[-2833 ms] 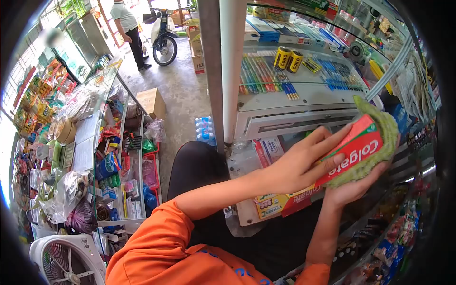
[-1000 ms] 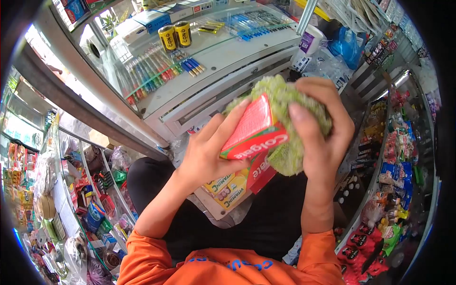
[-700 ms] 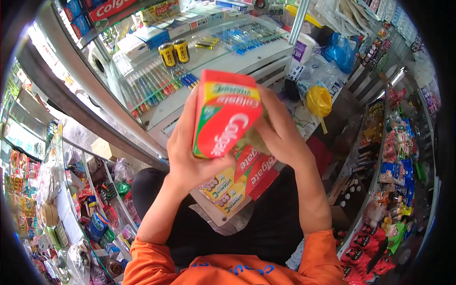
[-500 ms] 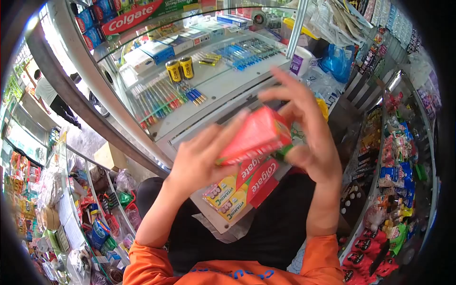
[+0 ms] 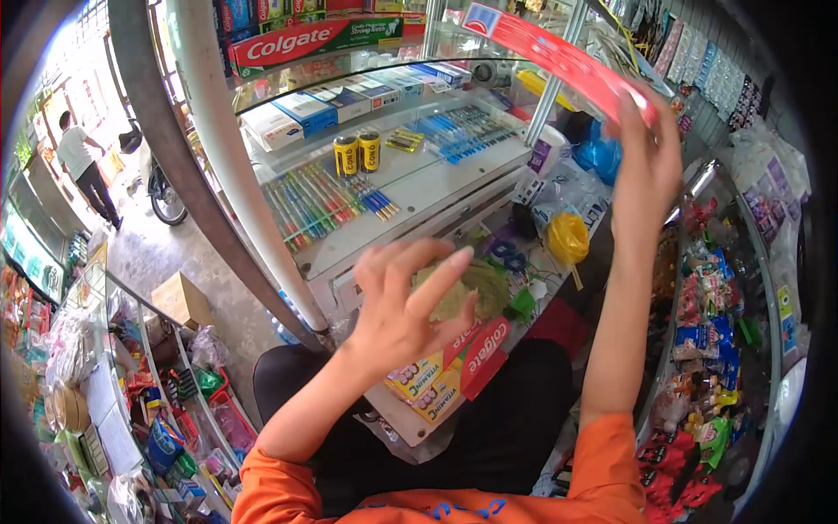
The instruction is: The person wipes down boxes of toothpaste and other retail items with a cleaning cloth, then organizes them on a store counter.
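My right hand (image 5: 650, 153) is raised at the upper right, its fingers closed around one end of a long red toothpaste box (image 5: 559, 63). The box slants up and left in front of the glass cabinet. My left hand (image 5: 397, 301), open with fingers spread and holding nothing, hovers above the small counter. Below and beside it lie red Colgate boxes (image 5: 485, 356) and yellow Vitamin C boxes (image 5: 436, 391). A greenish bundle (image 5: 476, 293) is partly hidden behind the left fingers.
A glass display cabinet (image 5: 419, 196) holds pens, two yellow batteries (image 5: 358, 155) and a Colgate box (image 5: 297, 44). A yellow bag (image 5: 567, 238) sits right of the counter. Snack packets (image 5: 707, 323) fill the right case. A metal post (image 5: 249, 175) stands left; a person (image 5: 83, 162) is beyond.
My right hand has lifted the red box from over the counter to the upper right. My left hand has let go of it and spread its fingers. The view has shifted.
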`<state>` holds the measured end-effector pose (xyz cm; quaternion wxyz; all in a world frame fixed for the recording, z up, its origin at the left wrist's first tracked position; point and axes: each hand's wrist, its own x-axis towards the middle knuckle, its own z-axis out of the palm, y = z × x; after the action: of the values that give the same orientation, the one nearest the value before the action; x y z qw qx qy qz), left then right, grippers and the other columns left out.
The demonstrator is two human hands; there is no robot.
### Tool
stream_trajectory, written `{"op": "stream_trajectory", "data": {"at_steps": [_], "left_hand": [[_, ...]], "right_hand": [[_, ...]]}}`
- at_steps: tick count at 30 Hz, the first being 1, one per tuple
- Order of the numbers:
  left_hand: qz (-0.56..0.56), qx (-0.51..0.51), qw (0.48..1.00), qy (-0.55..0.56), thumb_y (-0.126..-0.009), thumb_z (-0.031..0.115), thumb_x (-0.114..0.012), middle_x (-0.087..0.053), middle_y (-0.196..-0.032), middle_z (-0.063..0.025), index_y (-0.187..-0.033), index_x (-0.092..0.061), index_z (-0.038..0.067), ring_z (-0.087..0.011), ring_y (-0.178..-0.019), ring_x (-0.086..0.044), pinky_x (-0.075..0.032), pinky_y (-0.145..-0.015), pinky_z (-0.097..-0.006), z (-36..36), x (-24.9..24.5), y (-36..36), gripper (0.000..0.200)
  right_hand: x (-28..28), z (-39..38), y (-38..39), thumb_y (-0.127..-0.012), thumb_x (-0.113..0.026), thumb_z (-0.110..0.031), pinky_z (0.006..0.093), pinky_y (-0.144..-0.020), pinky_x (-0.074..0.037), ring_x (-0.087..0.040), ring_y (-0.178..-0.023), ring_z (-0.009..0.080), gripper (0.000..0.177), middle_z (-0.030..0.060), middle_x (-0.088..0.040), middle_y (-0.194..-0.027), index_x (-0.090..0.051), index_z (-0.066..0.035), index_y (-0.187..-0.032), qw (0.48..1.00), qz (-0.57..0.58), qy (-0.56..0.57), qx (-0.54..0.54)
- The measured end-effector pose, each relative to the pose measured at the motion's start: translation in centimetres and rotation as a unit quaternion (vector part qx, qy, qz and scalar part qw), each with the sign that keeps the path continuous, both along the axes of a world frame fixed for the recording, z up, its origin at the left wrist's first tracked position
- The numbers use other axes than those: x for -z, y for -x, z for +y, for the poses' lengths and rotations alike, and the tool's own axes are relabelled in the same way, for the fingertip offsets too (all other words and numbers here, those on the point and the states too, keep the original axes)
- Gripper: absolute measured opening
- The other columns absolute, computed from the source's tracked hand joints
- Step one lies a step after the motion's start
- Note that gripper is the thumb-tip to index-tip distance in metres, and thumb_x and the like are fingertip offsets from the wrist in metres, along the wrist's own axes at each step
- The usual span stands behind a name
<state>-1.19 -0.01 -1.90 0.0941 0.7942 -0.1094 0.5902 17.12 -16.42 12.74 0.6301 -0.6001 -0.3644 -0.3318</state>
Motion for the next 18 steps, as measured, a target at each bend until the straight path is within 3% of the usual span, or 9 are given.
{"op": "stream_trajectory", "data": {"at_steps": [2,3,5,7,9,10,12,18], "left_hand": [[0.048,0.018,0.998,0.025,-0.074,0.02,-0.088,-0.061,-0.125,-0.0136,-0.146,-0.044,0.01,-0.032,-0.111,-0.057,-0.037,-0.097,-0.0476,0.0,1.2,0.3,0.085],[0.06,0.035,0.997,0.032,-0.075,0.02,-0.087,-0.062,-0.124,-0.0126,-0.144,-0.047,0.009,-0.0316,-0.11,-0.057,-0.036,-0.096,-0.047,0.0,1.4,0.4,0.081],[0.062,0.046,0.996,0.042,-0.075,0.02,-0.087,-0.061,-0.124,-0.0127,-0.144,-0.047,0.009,-0.0314,-0.11,-0.057,-0.036,-0.097,-0.0469,0.1,1.6,0.7,0.081],[0.069,0.059,0.994,0.054,-0.075,0.02,-0.087,-0.061,-0.125,-0.013,-0.145,-0.047,0.008,-0.0315,-0.111,-0.057,-0.036,-0.098,-0.0465,0.3,1.7,1.1,0.081],[0.074,0.066,0.993,0.061,-0.075,0.02,-0.087,-0.061,-0.125,-0.0131,-0.145,-0.047,0.007,-0.0317,-0.112,-0.056,-0.036,-0.098,-0.0464,0.6,2.1,1.1,0.082],[0.083,0.07,0.992,0.071,-0.075,0.021,-0.087,-0.061,-0.125,-0.0131,-0.145,-0.047,0.007,-0.0319,-0.112,-0.056,-0.036,-0.098,-0.0462,0.7,2.4,1.2,0.082],[0.093,0.075,0.99,0.079,-0.075,0.021,-0.086,-0.061,-0.125,-0.0131,-0.145,-0.048,0.007,-0.0321,-0.112,-0.056,-0.036,-0.099,-0.0456,0.7,2.6,1.3,0.081],[0.113,0.101,0.983,0.104,-0.077,0.02,-0.085,-0.06,-0.127,-0.0131,-0.147,-0.048,0.006,-0.032,-0.113,-0.055,-0.037,-0.099,-0.0443,1.2,3.1,0.9,0.081]], "right_hand": [[-1.2,3.4,-5.4,-0.101,-0.071,-0.024,0.0252,-0.083,-0.052,-0.066,-0.091,0.0108,0.029,0.0042,-0.07,-0.109,-0.07,-0.006,-0.122,0.994,-0.105,0.005,0.02],[-2.1,5.2,-6.8,-0.099,-0.072,-0.028,0.0296,-0.089,-0.052,-0.066,-0.095,0.0137,0.032,0.0062,-0.072,-0.108,-0.071,-0.006,-0.122,0.991,-0.106,0.047,0.071],[-3.7,9.5,-9.2,-0.1,-0.07,-0.037,0.028,-0.092,-0.051,-0.067,-0.104,0.0129,0.04,0.0075,-0.072,-0.11,-0.069,-0.003,-0.121,0.991,-0.058,0.09,0.081],[-6.9,11.4,-10.5,-0.108,-0.045,-0.056,0.0418,-0.105,-0.042,-0.059,-0.113,0.0226,0.06,0.0111,-0.06,-0.129,-0.055,-0.008,-0.143,0.955,-0.011,0.295,0.0],[-6.5,18.1,-14.3,-0.108,-0.042,-0.056,0.0446,-0.113,-0.039,-0.054,-0.132,0.0287,0.065,0.0154,-0.053,-0.147,-0.049,-0.008,-0.152,0.958,0.023,0.287,0.008],[-6.8,20.1,-13.3,-0.108,-0.042,-0.056,0.0446,-0.113,-0.039,-0.054,-0.132,0.0287,0.065,0.0154,-0.053,-0.147,-0.049,-0.008,-0.152,0.957,0.024,0.288,0.009],[-8.3,23.3,-11.1,-0.108,-0.037,-0.057,0.0465,-0.123,-0.029,-0.036,-0.151,0.0338,0.072,0.0176,-0.036,-0.165,-0.037,-0.008,-0.161,0.923,0.237,0.291,-0.082],[-7.8,23.2,-10.8,-0.109,-0.035,-0.057,0.0466,-0.125,-0.024,-0.028,-0.155,0.0341,0.073,0.0173,-0.029,-0.168,-0.033,-0.008,-0.162,0.951,0.159,0.251,-0.081]]}}
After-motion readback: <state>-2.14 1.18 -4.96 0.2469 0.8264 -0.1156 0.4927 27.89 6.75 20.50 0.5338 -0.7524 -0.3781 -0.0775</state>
